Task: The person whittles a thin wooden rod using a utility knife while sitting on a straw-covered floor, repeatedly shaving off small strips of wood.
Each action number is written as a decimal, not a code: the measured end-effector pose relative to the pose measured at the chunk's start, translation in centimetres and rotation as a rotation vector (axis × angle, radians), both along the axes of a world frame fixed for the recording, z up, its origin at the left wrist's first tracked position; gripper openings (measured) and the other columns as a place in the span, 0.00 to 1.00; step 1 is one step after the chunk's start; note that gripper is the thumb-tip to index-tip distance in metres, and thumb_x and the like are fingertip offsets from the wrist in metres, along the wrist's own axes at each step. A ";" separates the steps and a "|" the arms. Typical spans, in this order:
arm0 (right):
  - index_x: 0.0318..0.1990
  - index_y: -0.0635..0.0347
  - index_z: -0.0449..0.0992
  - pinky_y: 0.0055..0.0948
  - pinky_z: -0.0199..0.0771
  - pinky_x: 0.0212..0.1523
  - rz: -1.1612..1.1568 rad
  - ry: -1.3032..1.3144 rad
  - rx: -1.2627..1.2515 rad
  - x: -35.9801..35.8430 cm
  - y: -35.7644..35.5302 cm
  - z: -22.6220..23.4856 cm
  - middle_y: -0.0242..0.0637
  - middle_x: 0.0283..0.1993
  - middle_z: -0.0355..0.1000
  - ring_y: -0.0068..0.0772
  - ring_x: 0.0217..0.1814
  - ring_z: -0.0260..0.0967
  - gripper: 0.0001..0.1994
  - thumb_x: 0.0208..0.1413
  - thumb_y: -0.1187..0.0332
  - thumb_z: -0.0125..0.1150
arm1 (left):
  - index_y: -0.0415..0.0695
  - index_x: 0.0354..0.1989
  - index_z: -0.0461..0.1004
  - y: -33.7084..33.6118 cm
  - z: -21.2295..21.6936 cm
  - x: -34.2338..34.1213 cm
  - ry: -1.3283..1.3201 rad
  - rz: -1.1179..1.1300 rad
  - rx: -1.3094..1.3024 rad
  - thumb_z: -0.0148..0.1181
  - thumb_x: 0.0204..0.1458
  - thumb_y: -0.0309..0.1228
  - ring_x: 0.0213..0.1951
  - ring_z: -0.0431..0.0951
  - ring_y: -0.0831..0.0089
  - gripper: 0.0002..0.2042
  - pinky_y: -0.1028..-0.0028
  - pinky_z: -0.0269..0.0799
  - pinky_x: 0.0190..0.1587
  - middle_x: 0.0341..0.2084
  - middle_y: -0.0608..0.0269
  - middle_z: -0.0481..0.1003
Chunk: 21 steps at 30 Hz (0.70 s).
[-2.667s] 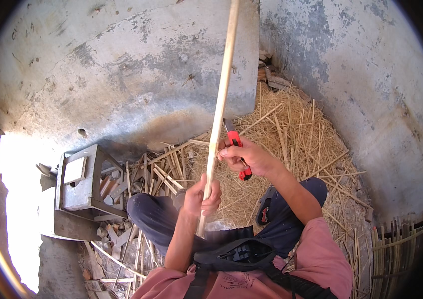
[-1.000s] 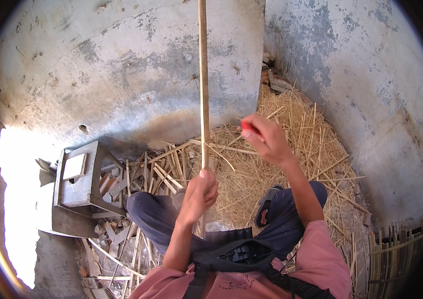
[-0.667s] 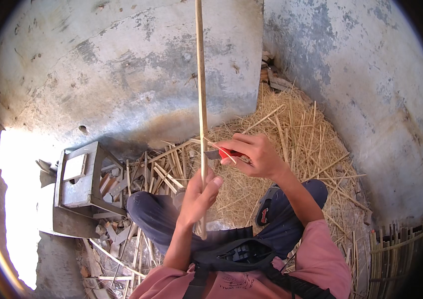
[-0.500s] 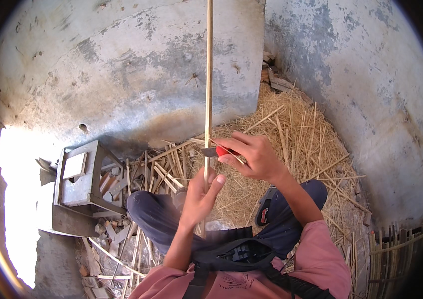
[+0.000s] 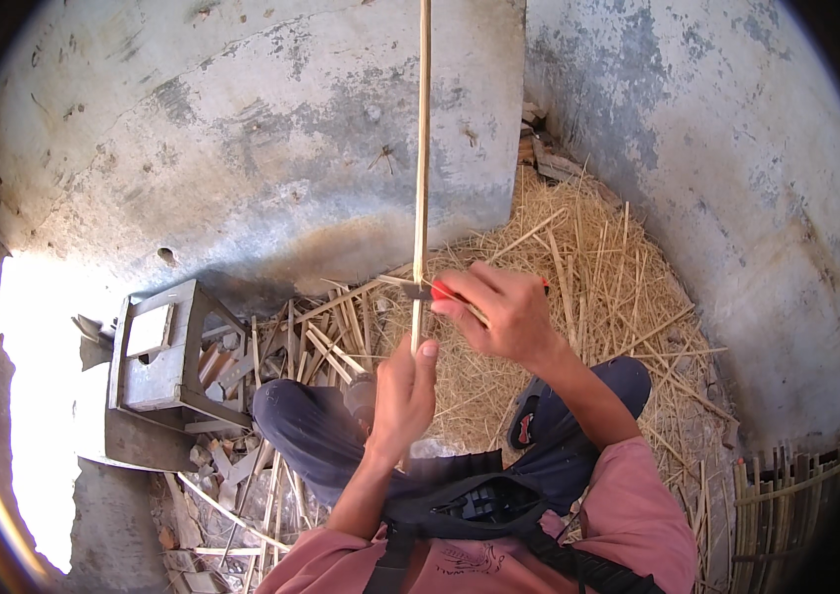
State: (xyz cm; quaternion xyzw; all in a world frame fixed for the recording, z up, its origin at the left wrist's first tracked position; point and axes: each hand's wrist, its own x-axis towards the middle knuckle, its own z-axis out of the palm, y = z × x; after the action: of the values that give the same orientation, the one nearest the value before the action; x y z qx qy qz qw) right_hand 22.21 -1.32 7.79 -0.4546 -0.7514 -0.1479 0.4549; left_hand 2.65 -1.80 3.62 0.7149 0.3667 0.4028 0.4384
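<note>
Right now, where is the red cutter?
In the head view, the red cutter is near the picture's centre, gripped in the right hand, its blade across the pale strip just above the left hand.

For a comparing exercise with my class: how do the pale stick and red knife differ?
The pale stick is long, running past the picture's top edge; the red knife is much shorter. The stick is straw-coloured; the knife is red with a dark blade. The left hand holds the stick, the right hand the knife. Both are hand-held.
</note>
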 end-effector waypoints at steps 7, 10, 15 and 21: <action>0.43 0.54 0.81 0.32 0.69 0.24 -0.134 -0.033 0.076 -0.2 0.9 -1.2 0.30 0.27 0.69 0.32 0.23 0.72 0.13 0.59 0.57 0.72 | 0.40 0.32 0.67 -0.2 0.7 0.4 0.051 0.021 -0.034 0.40 0.77 0.44 0.24 0.61 0.79 0.23 0.70 0.60 0.27 0.20 0.71 0.64; 0.44 0.54 0.82 0.31 0.68 0.24 -0.164 -0.037 0.121 -0.6 0.9 -1.6 0.29 0.26 0.69 0.31 0.23 0.71 0.13 0.58 0.57 0.73 | 0.41 0.33 0.66 -0.2 0.0 0.3 0.022 0.009 -0.053 0.39 0.78 0.44 0.22 0.60 0.78 0.22 0.69 0.60 0.26 0.19 0.69 0.63; 0.43 0.60 0.83 0.31 0.72 0.27 -0.039 0.162 0.039 -1.0 1.5 -2.6 0.35 0.30 0.77 0.33 0.25 0.75 0.14 0.57 0.61 0.76 | 0.42 0.31 0.64 0.5 -0.6 -0.7 -0.317 -0.287 -0.618 0.37 0.78 0.44 0.20 0.58 0.77 0.23 0.70 0.58 0.25 0.16 0.70 0.61; 0.44 0.66 0.82 0.28 0.79 0.34 0.128 0.543 -0.183 -2.8 2.2 -3.8 0.40 0.34 0.81 0.26 0.33 0.80 0.11 0.61 0.67 0.74 | 0.42 0.30 0.64 0.7 -2.3 1.0 -0.136 -0.030 -0.222 0.37 0.78 0.44 0.22 0.59 0.80 0.23 0.71 0.58 0.25 0.19 0.71 0.61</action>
State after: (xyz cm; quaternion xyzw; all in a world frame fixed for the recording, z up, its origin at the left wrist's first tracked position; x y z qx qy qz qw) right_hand 19.42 0.84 3.96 -0.4684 -0.6397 0.0767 0.6046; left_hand 3.68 -1.07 1.32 0.6382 0.3677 0.4009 0.5448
